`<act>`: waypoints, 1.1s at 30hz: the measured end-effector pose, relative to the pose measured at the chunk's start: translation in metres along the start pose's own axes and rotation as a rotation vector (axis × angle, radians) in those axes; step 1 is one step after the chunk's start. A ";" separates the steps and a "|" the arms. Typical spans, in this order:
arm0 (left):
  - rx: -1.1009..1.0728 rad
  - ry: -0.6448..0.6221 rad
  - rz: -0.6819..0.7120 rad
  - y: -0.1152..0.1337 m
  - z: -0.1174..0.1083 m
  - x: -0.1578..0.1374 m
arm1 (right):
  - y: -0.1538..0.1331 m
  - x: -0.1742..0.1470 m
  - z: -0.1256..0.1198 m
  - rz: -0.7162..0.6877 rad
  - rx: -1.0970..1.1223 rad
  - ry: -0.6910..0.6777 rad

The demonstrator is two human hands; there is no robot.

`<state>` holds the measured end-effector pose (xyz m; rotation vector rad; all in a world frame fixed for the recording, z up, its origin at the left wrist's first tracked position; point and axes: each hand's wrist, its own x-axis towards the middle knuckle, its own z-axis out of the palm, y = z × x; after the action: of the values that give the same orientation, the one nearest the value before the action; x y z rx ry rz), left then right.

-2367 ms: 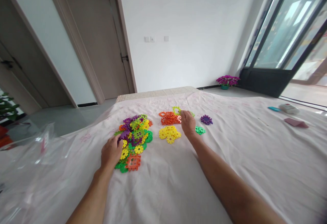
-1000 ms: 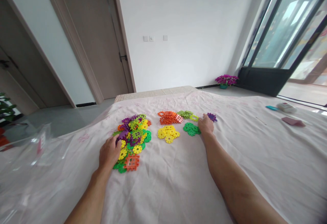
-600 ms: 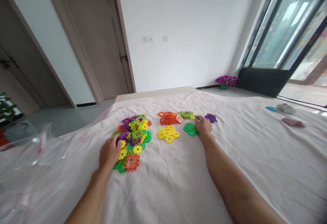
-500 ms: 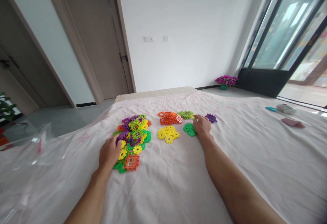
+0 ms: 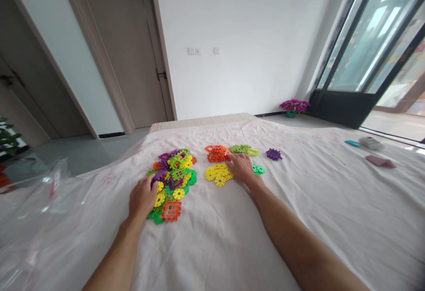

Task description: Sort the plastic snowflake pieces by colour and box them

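Yellow discs [image 5: 215, 173] adjoin our right hand [image 5: 241, 166], our left hand [image 5: 142, 196] meets the mixed pile [image 5: 175, 172], grips indeterminate: we judge sorting underway, single-piece pickup next required.

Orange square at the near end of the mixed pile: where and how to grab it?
Likely best: pinch the right rim of the orange square, coming from the right. That toothed edge juts past the green pieces over the cloth, while the left edge overlaps them.

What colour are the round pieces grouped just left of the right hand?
Yellow; the round pieces show best in the head view.
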<state>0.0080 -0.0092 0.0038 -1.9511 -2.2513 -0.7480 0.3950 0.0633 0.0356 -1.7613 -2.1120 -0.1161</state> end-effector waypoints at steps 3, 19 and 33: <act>0.000 0.005 0.005 -0.001 0.001 0.000 | -0.004 0.000 0.001 -0.064 0.028 -0.025; -0.031 0.005 0.008 0.002 -0.002 -0.001 | -0.040 -0.006 -0.001 -0.386 0.247 0.166; -0.004 0.023 0.009 0.002 -0.001 -0.001 | -0.106 -0.036 0.015 -0.560 0.171 -0.087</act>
<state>0.0101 -0.0102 0.0051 -1.9428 -2.2289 -0.7707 0.2950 0.0121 0.0288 -1.0606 -2.5384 -0.0070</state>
